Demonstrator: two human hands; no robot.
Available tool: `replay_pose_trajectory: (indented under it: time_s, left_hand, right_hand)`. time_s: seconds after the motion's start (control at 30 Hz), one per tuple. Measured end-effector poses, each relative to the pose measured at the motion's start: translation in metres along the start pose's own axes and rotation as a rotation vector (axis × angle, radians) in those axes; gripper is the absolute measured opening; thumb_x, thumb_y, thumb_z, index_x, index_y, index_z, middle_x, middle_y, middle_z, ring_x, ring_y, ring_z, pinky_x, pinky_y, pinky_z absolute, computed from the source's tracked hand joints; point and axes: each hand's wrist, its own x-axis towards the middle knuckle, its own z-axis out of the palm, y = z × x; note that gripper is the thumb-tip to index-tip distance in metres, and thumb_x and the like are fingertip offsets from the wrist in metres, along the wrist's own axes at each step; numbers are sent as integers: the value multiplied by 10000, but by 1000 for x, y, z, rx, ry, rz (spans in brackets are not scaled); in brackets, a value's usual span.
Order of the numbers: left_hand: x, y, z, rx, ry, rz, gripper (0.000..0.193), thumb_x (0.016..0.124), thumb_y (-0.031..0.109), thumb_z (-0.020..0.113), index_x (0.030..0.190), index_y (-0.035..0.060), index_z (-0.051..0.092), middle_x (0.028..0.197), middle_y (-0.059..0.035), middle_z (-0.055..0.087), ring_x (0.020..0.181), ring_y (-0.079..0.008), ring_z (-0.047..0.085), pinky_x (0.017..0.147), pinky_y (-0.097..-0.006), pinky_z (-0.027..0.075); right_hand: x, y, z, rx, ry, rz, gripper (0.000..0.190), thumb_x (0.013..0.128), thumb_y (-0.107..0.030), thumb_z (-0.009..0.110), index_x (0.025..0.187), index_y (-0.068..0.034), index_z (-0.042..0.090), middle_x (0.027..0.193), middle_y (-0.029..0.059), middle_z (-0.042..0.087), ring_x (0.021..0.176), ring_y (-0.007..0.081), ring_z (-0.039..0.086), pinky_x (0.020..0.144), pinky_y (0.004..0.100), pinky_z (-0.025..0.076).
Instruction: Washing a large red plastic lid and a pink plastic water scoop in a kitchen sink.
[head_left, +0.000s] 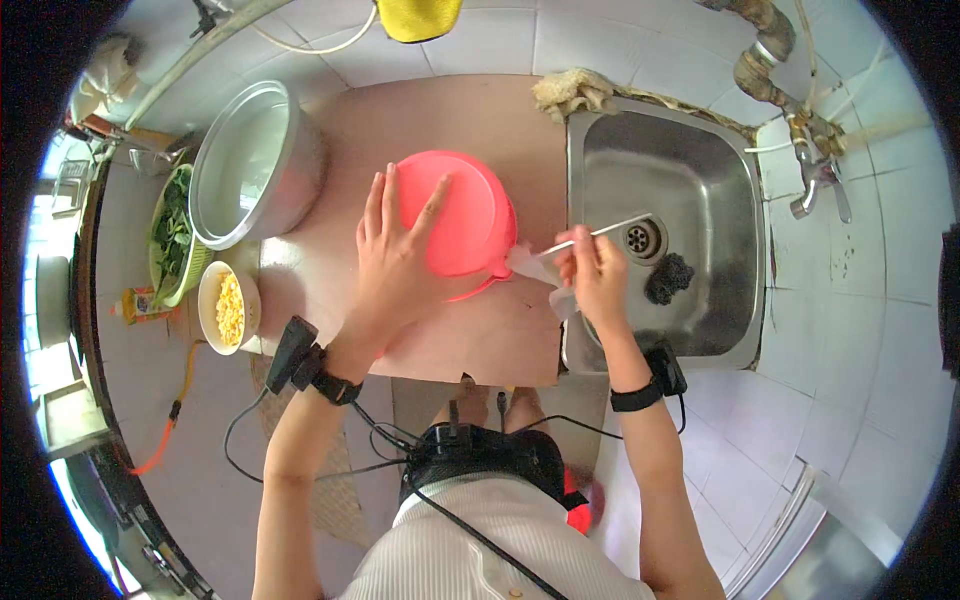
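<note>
A round pink plastic vessel stands on the counter, its smooth flat face up; whether this is a lid or an upturned base I cannot tell. My left hand lies flat on its left side with the fingers spread. A thin pink strip, perhaps a handle, curves out at its lower edge. Beside it, near the sink's left rim, my right hand pinches a thin white stick that points over the sink. Translucent plastic film hangs about the right fingers and reaches the vessel's edge.
On the right, a steel sink holds a dark scouring pad by the drain, below a tap. A cloth lies at its back corner. Leftward stand a large pot, a green basket of leaves and a bowl of corn kernels.
</note>
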Motion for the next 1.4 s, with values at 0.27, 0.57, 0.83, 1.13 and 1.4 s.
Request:
replay_pose_trajectory:
  time_s: [0.27, 0.57, 0.83, 1.13, 1.4]
  left_hand:
    - [2, -9, -11, -192, -12, -96, 875, 592, 489, 723, 1312, 155, 353, 1384, -246, 169, 1280, -401, 171, 1010, -489, 237]
    - [-97, -54, 20, -394, -33, -291, 506, 686, 175, 649, 1138, 36, 472, 1138, -179, 460, 1037, -337, 456, 851, -409, 395]
    - [-105, -50, 36, -377, -147, -345, 318, 720, 148, 611, 1010, 46, 529, 961, -157, 547, 883, -341, 531, 736, -399, 441]
    - [-110, -57, 38, -526, 0, -434, 316, 741, 130, 605, 1026, 35, 506, 876, -164, 571, 760, -348, 574, 638, -393, 468]
    - [-109, -58, 29, -581, -14, -521, 326, 747, 142, 607, 1030, 24, 494, 870, -191, 577, 776, -356, 570, 660, -392, 460]
  right_hand:
    - [-23, 19, 2, 239, 94, 209, 371, 909, -320, 444, 853, 31, 553, 660, 103, 584, 511, 127, 527, 458, 255, 429]
    - [-47, 7, 15, 322, 74, 197, 358, 920, -301, 417, 901, 37, 535, 738, 156, 608, 549, 166, 550, 512, 283, 452]
    - [-74, -6, 10, -43, 215, -108, 259, 927, -166, 392, 887, 52, 527, 753, 136, 602, 579, 147, 568, 560, 269, 473]
    - [-55, -30, -23, -651, 49, -275, 164, 884, -112, 438, 910, 17, 536, 854, 119, 488, 761, 234, 502, 668, 325, 413]
    - [-40, -2, 2, -867, -244, -241, 262, 722, -59, 620, 979, -30, 576, 872, 135, 494, 808, 302, 509, 718, 373, 424]
